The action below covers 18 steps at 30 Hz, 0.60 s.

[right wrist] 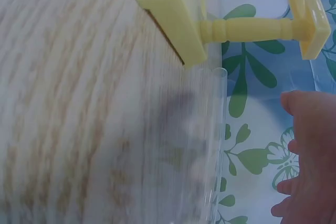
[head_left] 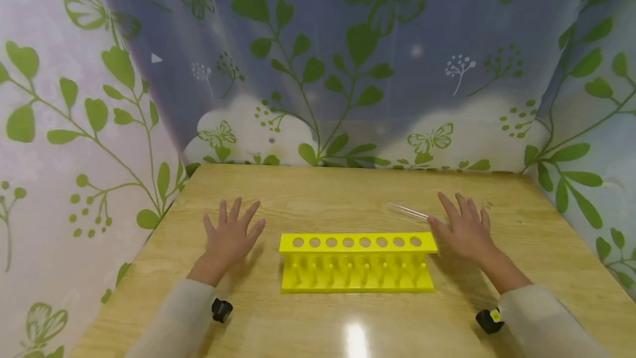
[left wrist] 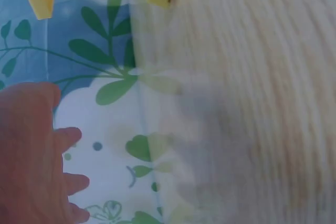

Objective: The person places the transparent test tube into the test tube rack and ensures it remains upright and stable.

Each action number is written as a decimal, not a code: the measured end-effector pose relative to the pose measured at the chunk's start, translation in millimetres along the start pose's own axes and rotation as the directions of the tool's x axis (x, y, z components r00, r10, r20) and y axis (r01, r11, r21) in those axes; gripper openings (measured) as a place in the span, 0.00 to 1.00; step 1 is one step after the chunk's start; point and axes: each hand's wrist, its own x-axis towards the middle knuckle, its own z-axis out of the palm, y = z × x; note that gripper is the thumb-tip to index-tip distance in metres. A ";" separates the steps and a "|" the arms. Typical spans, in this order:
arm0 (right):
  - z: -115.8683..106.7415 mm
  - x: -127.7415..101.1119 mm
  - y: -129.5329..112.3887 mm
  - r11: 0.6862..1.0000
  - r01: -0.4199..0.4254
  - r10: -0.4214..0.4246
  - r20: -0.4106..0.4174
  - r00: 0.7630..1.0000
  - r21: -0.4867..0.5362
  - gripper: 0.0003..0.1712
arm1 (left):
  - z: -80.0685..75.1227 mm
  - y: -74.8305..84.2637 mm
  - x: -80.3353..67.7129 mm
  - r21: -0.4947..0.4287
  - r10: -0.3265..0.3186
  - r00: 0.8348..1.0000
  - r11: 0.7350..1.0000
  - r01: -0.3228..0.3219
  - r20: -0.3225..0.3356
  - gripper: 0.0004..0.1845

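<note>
Wooden tabletop (head_left: 308,203), centre: yellow plastic eight-hole test-tube rack (head_left: 356,261), empty. Left hand (head_left: 231,236) flat, fingers spread; right hand (head_left: 464,228) spread, thumb beside clear glass test tube (head_left: 408,212). Grasping seems next.

The rack (head_left: 356,263) is bright yellow all over, with a row of round holes along its top. The tube (head_left: 407,212) is clear and colourless. The desk (head_left: 318,187) is pale wood with a wavy brown grain. The curtain (head_left: 348,59) behind is blue-grey fading to white, printed with green leaves, stems and butterflies. Both sleeves (head_left: 551,319) are off-white.
</note>
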 end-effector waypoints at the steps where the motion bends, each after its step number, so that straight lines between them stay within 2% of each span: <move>1: -0.5 0.3 -1.2 1.000 0.000 0.000 -0.003 1.000 -0.002 0.42 | -1.7 0.3 1.0 0.000 -0.002 1.000 1.000 0.002 0.001 0.33; 7: -0.8 2.3 -4.6 0.999 0.000 0.001 0.012 1.000 -0.033 0.43 | -8.4 3.7 1.6 0.025 -0.023 0.999 0.999 0.022 0.042 0.35; 18: 3.5 10.3 -6.6 0.996 0.013 -0.011 0.015 1.000 -0.084 0.43 | -11.0 17.2 1.0 0.005 0.002 1.000 1.000 -0.002 0.025 0.34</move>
